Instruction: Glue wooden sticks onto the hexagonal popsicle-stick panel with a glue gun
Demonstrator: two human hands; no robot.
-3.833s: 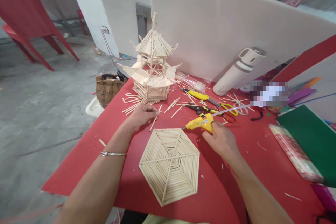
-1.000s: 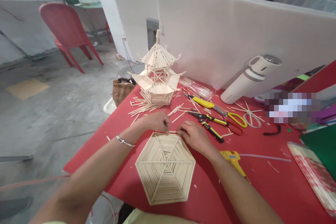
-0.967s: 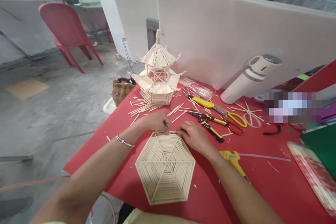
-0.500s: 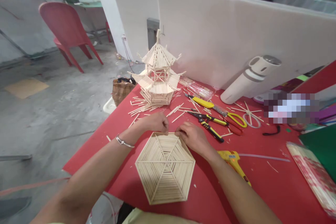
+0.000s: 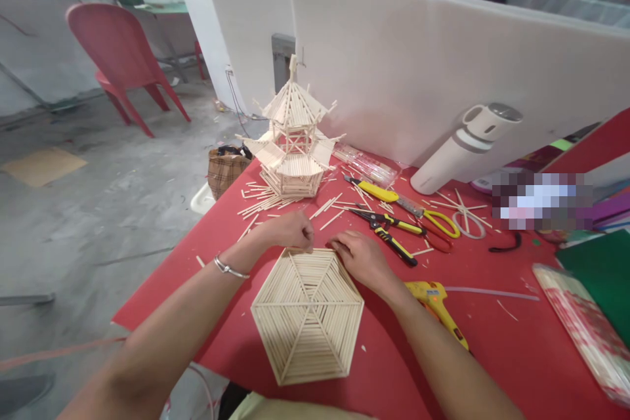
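A hexagonal panel of thin wooden sticks (image 5: 315, 348) lies flat in front of me, with sticks crossing at its centre like spokes. My left hand (image 5: 294, 231), with a silver bangle on the wrist, is closed at the panel's far edge, fingertips pinched down on it. Close to the far right corner is my right hand (image 5: 360, 254), its fingers curled and pressed together; whatever is between them is hidden. Beyond both hands stands a pagoda model of the same sticks (image 5: 298, 144), with two tiers of roof.
Loose sticks (image 5: 327, 207), a yellow utility knife (image 5: 377, 191), pliers (image 5: 394, 243) and scissors (image 5: 440, 223) lie beyond my right hand. A yellow glue gun (image 5: 436, 298) rests beside my right forearm. A white bottle (image 5: 457, 151) and packs of sticks (image 5: 581, 328) are farther right.
My right fingers have lifted slightly away from the panel's far edge. My left hand stays at that edge. The whole view has shifted a little.
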